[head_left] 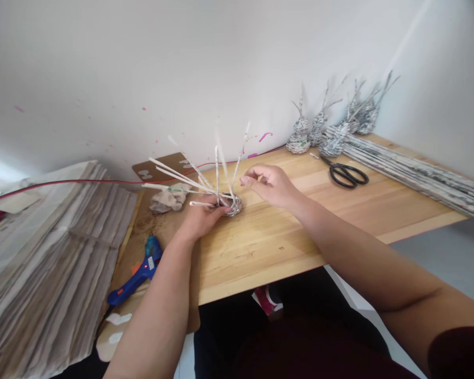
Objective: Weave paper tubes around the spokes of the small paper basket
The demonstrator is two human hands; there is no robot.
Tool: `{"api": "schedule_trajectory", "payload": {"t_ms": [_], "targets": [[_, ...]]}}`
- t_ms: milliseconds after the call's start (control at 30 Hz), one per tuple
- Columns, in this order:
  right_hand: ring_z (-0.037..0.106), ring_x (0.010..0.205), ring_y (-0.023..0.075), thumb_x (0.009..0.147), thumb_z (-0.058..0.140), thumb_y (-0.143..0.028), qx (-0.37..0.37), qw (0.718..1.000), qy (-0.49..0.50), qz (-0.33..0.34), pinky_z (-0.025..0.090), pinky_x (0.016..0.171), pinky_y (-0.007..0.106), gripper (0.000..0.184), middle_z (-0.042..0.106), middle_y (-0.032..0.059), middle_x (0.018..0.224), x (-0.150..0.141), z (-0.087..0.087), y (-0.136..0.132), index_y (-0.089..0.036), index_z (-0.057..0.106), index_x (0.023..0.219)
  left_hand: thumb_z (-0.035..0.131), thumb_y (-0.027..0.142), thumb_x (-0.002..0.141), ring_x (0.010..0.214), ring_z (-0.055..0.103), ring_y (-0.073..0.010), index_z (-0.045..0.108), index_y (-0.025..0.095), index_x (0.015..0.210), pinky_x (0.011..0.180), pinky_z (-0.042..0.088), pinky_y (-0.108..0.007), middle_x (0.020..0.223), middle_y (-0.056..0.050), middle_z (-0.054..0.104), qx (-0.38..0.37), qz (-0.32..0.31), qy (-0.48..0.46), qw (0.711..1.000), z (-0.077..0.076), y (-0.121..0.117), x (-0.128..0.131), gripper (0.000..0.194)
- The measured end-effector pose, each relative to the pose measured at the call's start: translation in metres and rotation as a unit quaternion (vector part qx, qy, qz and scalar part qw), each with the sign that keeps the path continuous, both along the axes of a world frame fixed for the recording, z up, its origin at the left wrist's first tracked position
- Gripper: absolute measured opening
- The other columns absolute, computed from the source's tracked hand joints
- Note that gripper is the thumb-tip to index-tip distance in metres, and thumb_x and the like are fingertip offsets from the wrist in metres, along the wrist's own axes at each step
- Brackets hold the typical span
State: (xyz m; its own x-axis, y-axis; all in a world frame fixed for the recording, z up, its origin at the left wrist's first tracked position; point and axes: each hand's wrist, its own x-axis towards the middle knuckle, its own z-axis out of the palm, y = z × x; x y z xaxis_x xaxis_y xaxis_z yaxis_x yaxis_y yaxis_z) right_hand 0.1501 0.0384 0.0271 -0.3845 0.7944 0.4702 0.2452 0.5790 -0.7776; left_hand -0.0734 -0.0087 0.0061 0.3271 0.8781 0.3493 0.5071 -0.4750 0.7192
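Observation:
A small woven base of rolled newspaper (234,204) lies on the wooden table (284,231), with several thin paper spokes (189,176) fanning up and to the left from it. My left hand (203,216) grips the woven base from the near left side. My right hand (270,184) hovers just right of the spokes, fingers curled in a pinch near one upright spoke; what it pinches is too thin to make out.
A blue glue gun (138,273) lies on cardboard at the near left, beside a tall stack of newspaper (43,252). A crumpled rag (168,200) sits behind the left hand. Black scissors (345,173), several finished woven pieces (319,131) and a bundle of paper rolls (418,176) lie at the far right.

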Motion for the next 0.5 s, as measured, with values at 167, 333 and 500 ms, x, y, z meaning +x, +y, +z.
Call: {"api": "schedule_trajectory", "payload": {"t_ms": [167, 333, 500], "targets": [[0.059, 0.071, 0.0129, 0.09, 0.059, -0.021, -0.003, 0.992, -0.11, 0.062, 0.039, 0.066, 0.025, 0.017, 0.072, 0.0037, 0.084, 0.0, -0.006, 0.002, -0.015, 0.075, 0.094, 0.069, 0.031, 0.085, 0.081, 0.069, -0.0204, 0.072, 0.017, 0.083, 0.082, 0.052, -0.034, 0.085, -0.006, 0.075, -0.009, -0.014, -0.007, 1.0, -0.004, 0.001, -0.004, 0.014], [0.064, 0.09, 0.0174, 0.092, 0.055, -0.014, 0.045, 0.977, -0.186, 0.096, 0.043, 0.079, 0.028, 0.027, 0.074, 0.0078, 0.101, -0.003, -0.011, 0.001, -0.017, 0.074, 0.11, 0.071, 0.03, 0.084, 0.086, 0.069, -0.021, 0.073, 0.019, 0.085, 0.087, 0.052, -0.035, 0.091, -0.005, 0.076, 0.001, -0.02, -0.005, 1.0, -0.006, 0.0, -0.003, 0.012], [0.062, 0.081, 0.0162, 0.088, 0.059, -0.013, 0.06, 0.975, -0.193, 0.089, 0.042, 0.074, 0.027, 0.021, 0.073, 0.0082, 0.093, -0.005, -0.01, 0.001, -0.014, 0.075, 0.102, 0.07, 0.032, 0.086, 0.09, 0.069, -0.0218, 0.076, 0.021, 0.087, 0.089, 0.052, -0.036, 0.091, -0.006, 0.077, 0.029, -0.019, 0.019, 0.999, -0.008, -0.001, 0.001, 0.013]]}}
